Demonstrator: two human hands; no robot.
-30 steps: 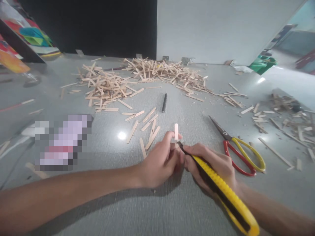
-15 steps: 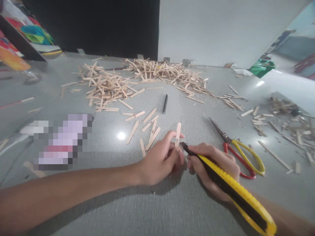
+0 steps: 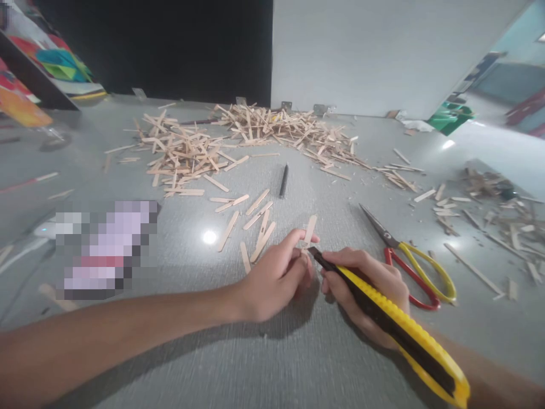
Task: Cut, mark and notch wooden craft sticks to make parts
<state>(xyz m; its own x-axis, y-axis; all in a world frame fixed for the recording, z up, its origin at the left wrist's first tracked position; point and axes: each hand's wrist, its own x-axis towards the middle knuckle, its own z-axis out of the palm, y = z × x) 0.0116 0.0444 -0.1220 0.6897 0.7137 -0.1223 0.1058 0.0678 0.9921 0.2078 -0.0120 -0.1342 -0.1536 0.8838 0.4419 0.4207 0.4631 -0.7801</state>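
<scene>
My left hand (image 3: 281, 275) is closed on a small wooden popsicle stick (image 3: 311, 228), whose rounded end points up and away from me. My right hand (image 3: 368, 292) grips a yellow and black utility knife (image 3: 395, 318). The knife's dark tip meets the stick low down, close to my left fingertips; the blade edge itself is too small to make out. Several loose sticks (image 3: 264, 238) lie on the grey table (image 3: 204, 363) just beyond my left hand. To the right of my right hand rest scissors (image 3: 400, 245) with one red and one yellow handle.
Two heaps of sticks, a left heap (image 3: 183, 150) and a back heap (image 3: 276, 125), lie along the far side. A dark pencil-like rod (image 3: 284, 180) is in the middle. A pixelated phone-like object (image 3: 113, 244) lies left. Cut scraps (image 3: 489, 182) are scattered right, near a green bin (image 3: 451, 118).
The stick's upper part now leans more to the right at the spot where the knife touches it. My right hand and the knife have shifted slightly left. The view has moved a little.
</scene>
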